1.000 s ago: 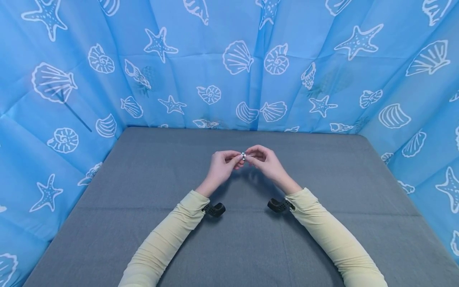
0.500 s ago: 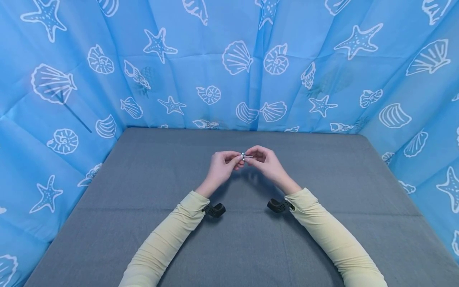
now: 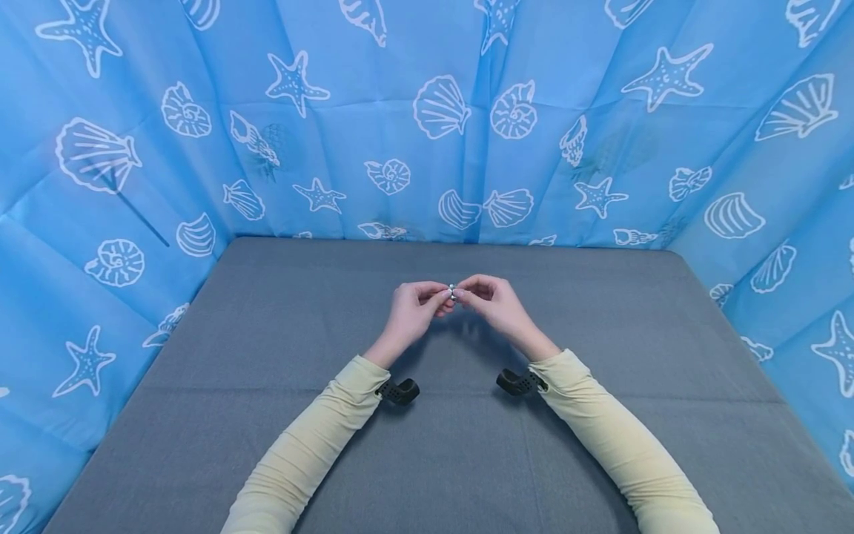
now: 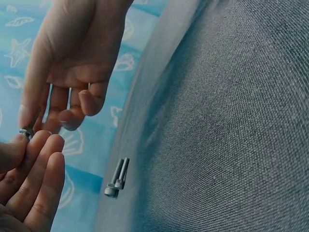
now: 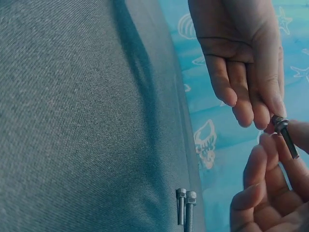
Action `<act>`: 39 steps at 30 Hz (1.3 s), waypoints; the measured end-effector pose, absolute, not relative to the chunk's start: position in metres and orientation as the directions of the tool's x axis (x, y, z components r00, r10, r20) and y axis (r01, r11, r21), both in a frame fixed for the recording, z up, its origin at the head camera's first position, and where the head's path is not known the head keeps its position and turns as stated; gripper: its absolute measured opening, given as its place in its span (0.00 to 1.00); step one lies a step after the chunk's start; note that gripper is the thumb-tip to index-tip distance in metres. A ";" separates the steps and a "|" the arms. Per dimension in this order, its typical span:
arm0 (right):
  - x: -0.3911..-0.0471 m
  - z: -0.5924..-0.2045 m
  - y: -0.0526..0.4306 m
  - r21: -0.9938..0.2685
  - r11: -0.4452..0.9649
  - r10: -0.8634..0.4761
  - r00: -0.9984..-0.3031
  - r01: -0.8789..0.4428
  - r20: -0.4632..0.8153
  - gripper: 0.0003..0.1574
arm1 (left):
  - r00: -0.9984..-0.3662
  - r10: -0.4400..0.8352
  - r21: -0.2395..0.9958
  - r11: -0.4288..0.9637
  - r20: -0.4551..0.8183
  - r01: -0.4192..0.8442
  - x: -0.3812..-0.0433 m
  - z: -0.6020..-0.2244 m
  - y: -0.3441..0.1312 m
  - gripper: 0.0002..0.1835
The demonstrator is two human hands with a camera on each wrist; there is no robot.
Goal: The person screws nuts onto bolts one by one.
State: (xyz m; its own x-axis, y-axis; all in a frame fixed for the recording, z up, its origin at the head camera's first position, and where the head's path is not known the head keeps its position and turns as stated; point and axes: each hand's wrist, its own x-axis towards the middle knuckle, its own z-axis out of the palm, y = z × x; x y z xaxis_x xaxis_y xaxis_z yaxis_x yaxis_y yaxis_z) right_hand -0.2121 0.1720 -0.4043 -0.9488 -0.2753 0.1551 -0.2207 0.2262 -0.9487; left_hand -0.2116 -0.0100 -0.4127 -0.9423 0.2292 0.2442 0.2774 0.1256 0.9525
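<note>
A small metal bolt (image 5: 289,143) is held in the air between both hands, with a ring-like collar near its head. My left hand (image 3: 411,311) pinches the head end between thumb and fingers. From the other side, my right hand (image 3: 497,304) has its thumb and index finger at the collar and shank, covering most of it in the head view. Whether the collar is a nut or a washer I cannot tell. In the left wrist view, the left fingers (image 4: 43,169) face the right hand, whose other fingers hang loosely curled.
Two more metal bolts (image 4: 117,180) lie side by side on the grey cloth-covered table (image 3: 427,445), seen only in the wrist views. A blue curtain (image 3: 373,133) with shells and starfish surrounds the back and sides. Black wrist cameras (image 3: 399,391) sit by both sleeves.
Half a second ago the bolt's shank showed between the right fingers. Now the right thumb and fingers have shifted slightly and cover it. The left hand stays in place.
</note>
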 end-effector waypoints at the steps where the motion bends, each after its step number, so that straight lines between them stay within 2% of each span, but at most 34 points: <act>1: -0.212 -0.405 0.172 -0.948 0.237 -0.267 -0.952 -0.213 0.147 0.15 | -0.943 0.228 0.953 0.129 0.242 0.276 -0.211 -0.412 -0.010 0.09; 8: -0.214 -0.406 0.172 -0.958 0.188 -0.272 -0.949 -0.217 0.162 0.14 | -0.946 0.225 0.956 0.127 0.233 0.265 -0.206 -0.404 -0.009 0.09; 14: -0.214 -0.403 0.172 -0.951 0.249 -0.245 -0.962 -0.185 0.123 0.17 | -0.941 0.243 0.950 0.144 0.236 0.276 -0.189 -0.379 -0.010 0.09; 17: -0.213 -0.402 0.172 -0.955 0.236 -0.245 -0.962 -0.182 0.123 0.16 | -0.940 0.244 0.951 0.138 0.237 0.276 -0.187 -0.376 -0.011 0.09; 20: -0.212 -0.403 0.172 -0.958 0.204 -0.271 -0.952 -0.204 0.145 0.14 | -0.939 0.246 0.951 0.138 0.239 0.278 -0.186 -0.376 -0.011 0.09; 25: -0.213 -0.402 0.172 -0.948 0.243 -0.256 -0.956 -0.204 0.141 0.15 | -0.939 0.252 0.953 0.129 0.235 0.273 -0.187 -0.377 -0.011 0.09; 34: -0.212 -0.402 0.173 -0.945 0.233 -0.272 -0.948 -0.229 0.162 0.12 | -0.940 0.247 0.955 0.123 0.234 0.270 -0.187 -0.376 -0.011 0.09; 39: -0.212 -0.403 0.172 -0.949 0.232 -0.264 -0.953 -0.213 0.149 0.15 | -0.943 0.233 0.955 0.120 0.237 0.269 -0.203 -0.401 -0.010 0.09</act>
State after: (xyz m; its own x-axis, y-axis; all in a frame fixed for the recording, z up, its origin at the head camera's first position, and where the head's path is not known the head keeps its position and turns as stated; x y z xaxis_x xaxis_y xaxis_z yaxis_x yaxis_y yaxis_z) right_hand -0.2120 0.1720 -0.4026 -0.9530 -0.2637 0.1493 -0.2129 0.2321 -0.9491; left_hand -0.2033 -0.0103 -0.4007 -0.9433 0.2326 0.2368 0.2695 0.1202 0.9555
